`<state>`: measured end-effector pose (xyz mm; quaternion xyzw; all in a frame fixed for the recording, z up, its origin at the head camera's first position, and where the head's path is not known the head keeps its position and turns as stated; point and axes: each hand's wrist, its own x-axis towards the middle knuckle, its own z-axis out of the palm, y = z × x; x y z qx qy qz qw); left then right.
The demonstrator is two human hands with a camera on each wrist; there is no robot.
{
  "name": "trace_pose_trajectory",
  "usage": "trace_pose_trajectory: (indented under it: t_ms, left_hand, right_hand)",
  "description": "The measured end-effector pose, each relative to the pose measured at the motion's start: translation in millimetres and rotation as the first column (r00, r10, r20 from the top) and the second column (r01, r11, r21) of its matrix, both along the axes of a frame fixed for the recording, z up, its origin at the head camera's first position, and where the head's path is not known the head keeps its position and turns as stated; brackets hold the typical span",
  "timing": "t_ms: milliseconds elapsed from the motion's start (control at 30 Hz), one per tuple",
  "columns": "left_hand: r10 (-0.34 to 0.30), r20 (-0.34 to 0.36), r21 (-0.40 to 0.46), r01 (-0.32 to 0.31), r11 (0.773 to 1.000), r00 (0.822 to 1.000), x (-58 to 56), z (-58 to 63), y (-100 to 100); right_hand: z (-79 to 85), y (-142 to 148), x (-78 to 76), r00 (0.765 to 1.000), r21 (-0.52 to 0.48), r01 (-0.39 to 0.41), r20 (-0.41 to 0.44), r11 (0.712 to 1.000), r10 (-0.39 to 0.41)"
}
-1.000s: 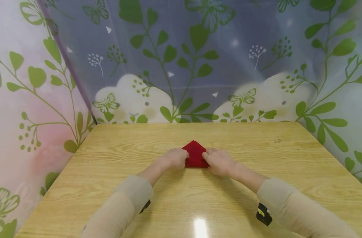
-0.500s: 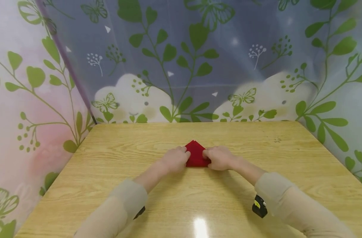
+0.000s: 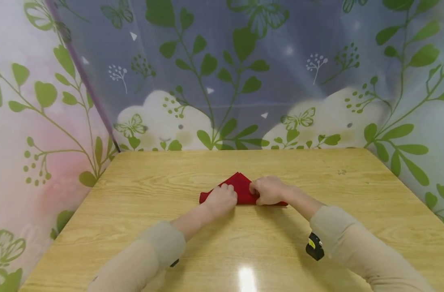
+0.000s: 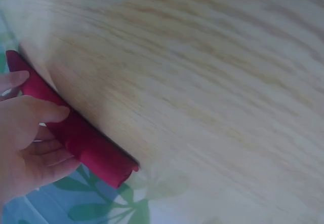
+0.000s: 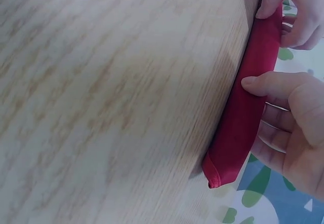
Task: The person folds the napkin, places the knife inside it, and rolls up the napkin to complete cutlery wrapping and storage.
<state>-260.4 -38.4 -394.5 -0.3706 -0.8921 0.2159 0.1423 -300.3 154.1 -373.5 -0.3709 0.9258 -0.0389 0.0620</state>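
A red cloth (image 3: pixel 245 190) lies on the wooden table, a folded triangle with its peak pointing away and its near edge rolled into a thick tube. My left hand (image 3: pixel 222 198) grips the roll left of its middle, thumb on the near side and fingers behind. On the other half, my right hand (image 3: pixel 269 190) pinches the roll the same way. Both ends of the roll stick out past the hands. In the left wrist view the rolled cloth (image 4: pixel 93 150) shows a loose fold at its end. The right wrist view shows both hands on the rolled cloth (image 5: pixel 237 117).
The light wooden table (image 3: pixel 134 178) reaches back to a patterned fabric backdrop (image 3: pixel 244 89) with leaves and butterflies. A black wrist device (image 3: pixel 314 246) sits under the right sleeve.
The left hand has shifted slightly right and nearer along the roll. The roll's two ends, hidden earlier, now show outside the hands.
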Motion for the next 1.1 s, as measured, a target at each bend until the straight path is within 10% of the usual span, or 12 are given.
trace_pose_trajectory:
  t_ms: [500,1100]
  left_hand:
    - [0.080,-0.035,-0.070,-0.082,0.994,0.996,-0.3,-5.3,9.7]
    - [0.129,0.105,0.026,-0.132,0.991,0.986,-8.4,-0.7,6.7]
  right_hand:
    - [-1.1,2.4,-5.0,0.996,0.010,0.044,0.081,0.999,-0.045]
    - [-0.6,2.7,-4.7,0.995,-0.043,0.023,0.102,0.999,-0.018]
